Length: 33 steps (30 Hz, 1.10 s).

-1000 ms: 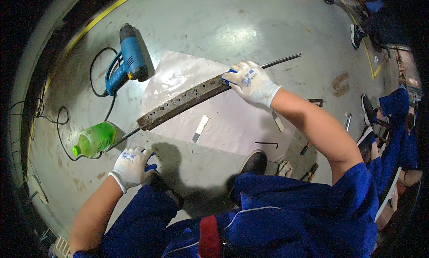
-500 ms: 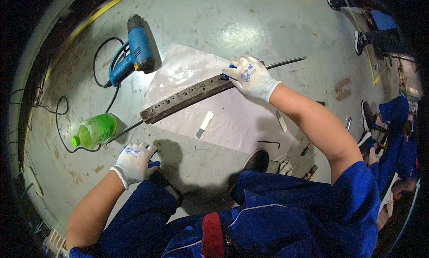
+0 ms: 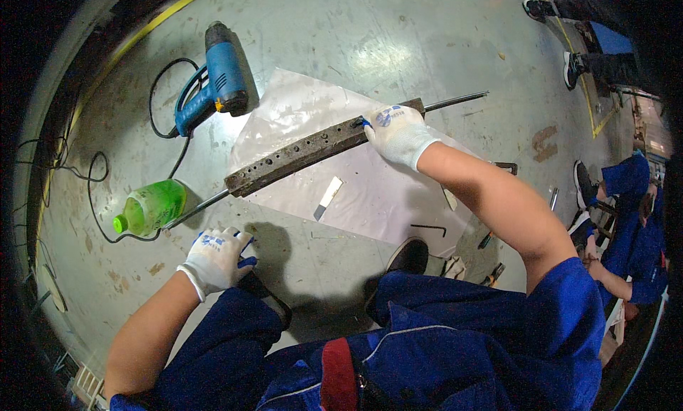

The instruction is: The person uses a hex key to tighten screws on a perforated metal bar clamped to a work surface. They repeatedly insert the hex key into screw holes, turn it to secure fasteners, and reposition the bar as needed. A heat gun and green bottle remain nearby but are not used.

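Note:
A long dark metal bar (image 3: 299, 155) with a row of holes lies slantwise on a sheet of clear plastic (image 3: 284, 102). A thin metal rod (image 3: 455, 100) sticks out of both its ends. My right hand (image 3: 398, 130), in a white glove with blue fingertips, rests at the bar's right half. Its fingers are curled together at the top face, and whatever they pinch is hidden. My left hand (image 3: 217, 260), gloved alike, hangs by my left knee with its fingers loosely bent and apart, holding nothing. It is nearest the rod's left end and a green plastic bottle (image 3: 153, 206).
A blue heat gun (image 3: 217, 80) lies at the far left, its black cord looping past the bottle. On the plastic are a utility knife blade (image 3: 327, 198) and a hex key (image 3: 429, 228). More hand tools (image 3: 493, 274) lie by my right foot. Other people's legs (image 3: 619, 190) show at right.
My right hand has shifted slightly, its fingers drawing in and its wrist coming nearer, which uncovers the bar's right end. My left hand and the bar stay nearly still.

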Motion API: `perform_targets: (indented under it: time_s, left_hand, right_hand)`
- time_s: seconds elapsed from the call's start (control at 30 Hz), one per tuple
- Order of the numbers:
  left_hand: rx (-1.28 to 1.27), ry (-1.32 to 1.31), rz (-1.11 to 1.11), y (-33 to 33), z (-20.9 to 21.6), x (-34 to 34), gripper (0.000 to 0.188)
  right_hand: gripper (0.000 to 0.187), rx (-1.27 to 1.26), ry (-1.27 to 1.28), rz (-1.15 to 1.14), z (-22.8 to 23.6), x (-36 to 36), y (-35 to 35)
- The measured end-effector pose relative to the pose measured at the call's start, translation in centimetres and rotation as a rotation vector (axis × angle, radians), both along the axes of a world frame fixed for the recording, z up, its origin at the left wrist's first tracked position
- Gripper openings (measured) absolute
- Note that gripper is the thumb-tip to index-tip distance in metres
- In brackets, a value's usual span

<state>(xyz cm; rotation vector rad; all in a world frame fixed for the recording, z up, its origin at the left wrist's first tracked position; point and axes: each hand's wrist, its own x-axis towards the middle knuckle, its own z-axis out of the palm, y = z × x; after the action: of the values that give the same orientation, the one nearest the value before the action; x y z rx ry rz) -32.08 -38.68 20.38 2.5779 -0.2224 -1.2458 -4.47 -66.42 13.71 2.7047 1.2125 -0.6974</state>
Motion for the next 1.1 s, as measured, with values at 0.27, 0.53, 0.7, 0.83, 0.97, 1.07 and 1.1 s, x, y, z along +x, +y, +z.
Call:
perform_targets:
  time_s: [0.27, 0.53, 0.7, 0.83, 0.97, 1.07, 1.1]
  left_hand:
    - [0.006, 0.038, -0.008, -0.5, 0.0, 0.5, 0.052]
    - [0.003, 0.022, -0.018, -0.5, -0.2, 0.3, 0.054]
    - [-0.011, -0.012, 0.012, -0.6, -0.2, 0.4, 0.054]
    - [0.005, 0.023, 0.009, -0.6, -0.1, 0.3, 0.055]
    - [0.016, 0.034, 0.003, -0.6, -0.3, 0.1, 0.055]
    - [0.024, 0.030, -0.012, -0.7, -0.3, 0.4, 0.055]
    - [0.022, 0.038, -0.008, -0.7, -0.3, 0.4, 0.055]
  right_hand:
    - [0.036, 0.138, 0.225, -0.264, 0.2, -0.4, -0.6]
    - [0.032, 0.569, 0.410, -0.356, 2.7, 1.2, -0.7]
    - [0.031, 0.640, 0.343, -0.316, 2.0, 1.3, -1.2]
    - [0.031, 0.657, 0.397, -0.381, 2.0, 1.4, -0.9]
    - [0.031, 0.744, 0.302, -0.230, 1.6, 1.4, -0.9]
    - [0.030, 0.700, 0.239, -0.172, 1.3, 1.3, -1.0]
    - [0.029, 0.704, 0.218, -0.118, 1.5, 1.2, -1.1]
